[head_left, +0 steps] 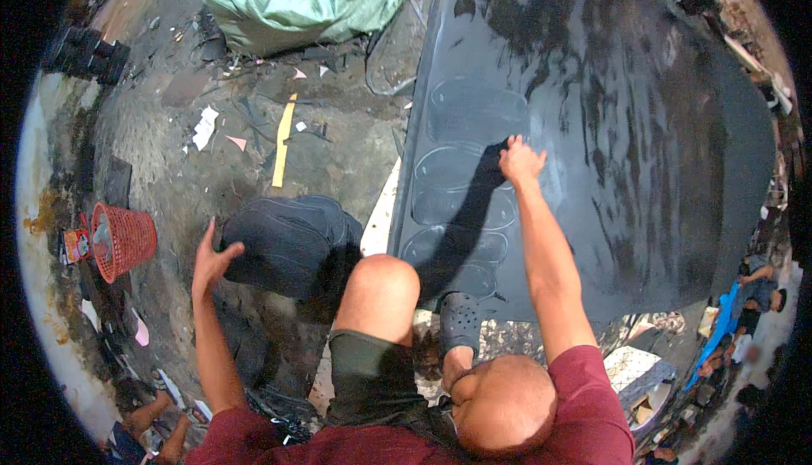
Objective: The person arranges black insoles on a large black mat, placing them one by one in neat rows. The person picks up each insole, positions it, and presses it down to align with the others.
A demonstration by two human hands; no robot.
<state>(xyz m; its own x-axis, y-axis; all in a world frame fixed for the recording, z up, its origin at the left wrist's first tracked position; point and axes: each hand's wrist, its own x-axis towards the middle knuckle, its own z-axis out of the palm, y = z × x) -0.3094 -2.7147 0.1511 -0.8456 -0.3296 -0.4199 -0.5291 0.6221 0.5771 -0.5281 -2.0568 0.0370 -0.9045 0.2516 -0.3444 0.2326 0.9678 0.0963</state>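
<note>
A large black sheet [592, 127] spreads over the right side, with several pale rounded outlines [469, 169] drawn near its left edge. Over the sheet, just right of these outlines, my right hand [522, 162] has its fingers drawn together; what they hold, if anything, is too small to make out. My left hand [216, 260] has thumb and fingers apart, at the left edge of a dark, rounded bundle of material [292, 245]. Whether the thumb touches that bundle is unclear. The bundle lies on the ground beside my bare knee [376, 292].
A pale green sack [296, 8] stands at the far side. On the left is a red plastic basket [125, 241]. A yellow strip [284, 139] and paper scraps [205, 127] litter the ground. My foot wears a dark clog [459, 323] by the sheet's near edge.
</note>
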